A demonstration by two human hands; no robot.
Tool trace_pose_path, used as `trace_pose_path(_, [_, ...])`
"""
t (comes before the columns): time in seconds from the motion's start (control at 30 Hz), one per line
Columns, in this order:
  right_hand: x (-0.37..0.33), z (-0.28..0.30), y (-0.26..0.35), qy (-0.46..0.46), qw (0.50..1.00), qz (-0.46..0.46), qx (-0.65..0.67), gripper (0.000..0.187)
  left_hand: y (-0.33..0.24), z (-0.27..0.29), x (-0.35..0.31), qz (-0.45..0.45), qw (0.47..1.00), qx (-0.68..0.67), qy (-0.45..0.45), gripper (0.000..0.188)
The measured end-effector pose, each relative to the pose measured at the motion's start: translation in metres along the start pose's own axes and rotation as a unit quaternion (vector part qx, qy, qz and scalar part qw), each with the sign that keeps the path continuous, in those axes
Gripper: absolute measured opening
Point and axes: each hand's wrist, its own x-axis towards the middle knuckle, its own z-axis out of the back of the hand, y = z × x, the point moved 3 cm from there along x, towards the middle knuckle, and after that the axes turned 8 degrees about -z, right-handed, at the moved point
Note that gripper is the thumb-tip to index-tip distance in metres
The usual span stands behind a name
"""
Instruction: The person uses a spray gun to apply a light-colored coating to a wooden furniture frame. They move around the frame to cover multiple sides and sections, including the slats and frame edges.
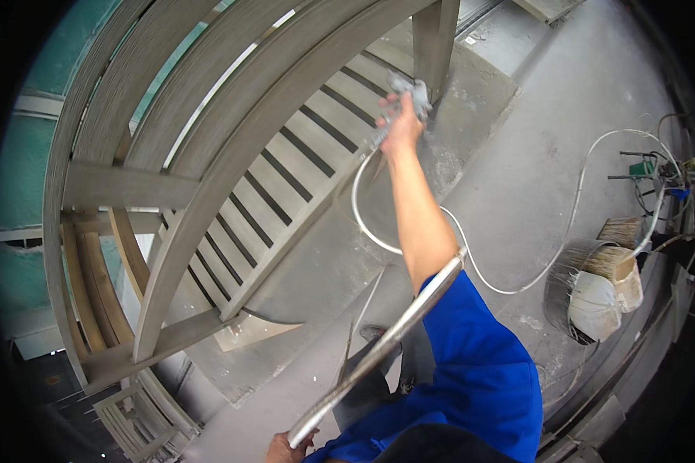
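My right hand reaches out, its fingers wrapped round a grey, paint-crusted spray gun, a little blurred. A pale thin hose loops down from the gun. Just beyond and to the left stands a large grey-brown slatted wooden bench, with dark gaps between its seat slats and curved rails at the left. At the bottom edge my left hand is closed round the lower end of a long, whitish, pole-like tube. This tube slants up across my body to my right upper arm.
A dark bucket on the right holds wide brushes and a whitish container. The hose trails over the grey floor toward equipment at the far right. More slatted furniture stands at lower left.
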Motion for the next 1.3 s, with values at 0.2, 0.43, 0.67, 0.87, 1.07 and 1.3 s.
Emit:
trace_pose_path(0.2, [0.074, -0.124, -0.003, 0.005, 0.995, 0.006, 0.103, 0.022, -0.032, -0.019, 0.013, 0.015, 0.999, -0.049, 0.018, 0.026])
trace_pose_path(0.43, [0.116, -0.164, -0.033, 0.059, 0.98, -0.016, 0.188, 0.022, -0.055, -0.028, 0.011, 0.002, 0.995, -0.099, 0.026, 0.027])
trace_pose_path(0.67, [-0.087, -0.137, -0.102, 0.087, 0.971, -0.207, -0.08, 0.023, 0.009, -0.04, -0.038, -0.033, 0.984, -0.174, 0.002, 0.032])
trace_pose_path(0.87, [-0.329, -0.142, -0.28, 0.197, 0.909, -0.334, -0.15, 0.021, 0.104, -0.035, -0.086, -0.014, 0.97, -0.217, -0.106, 0.031])
trace_pose_path(1.07, [-0.436, -0.222, -0.397, 0.297, 0.89, -0.341, -0.063, 0.025, 0.167, -0.04, -0.124, -0.001, 0.952, -0.279, -0.124, 0.029])
trace_pose_path(1.3, [-0.452, -0.22, -0.424, 0.223, 0.903, -0.312, -0.195, 0.024, 0.21, -0.056, -0.141, 0.016, 0.941, -0.318, -0.115, 0.029])
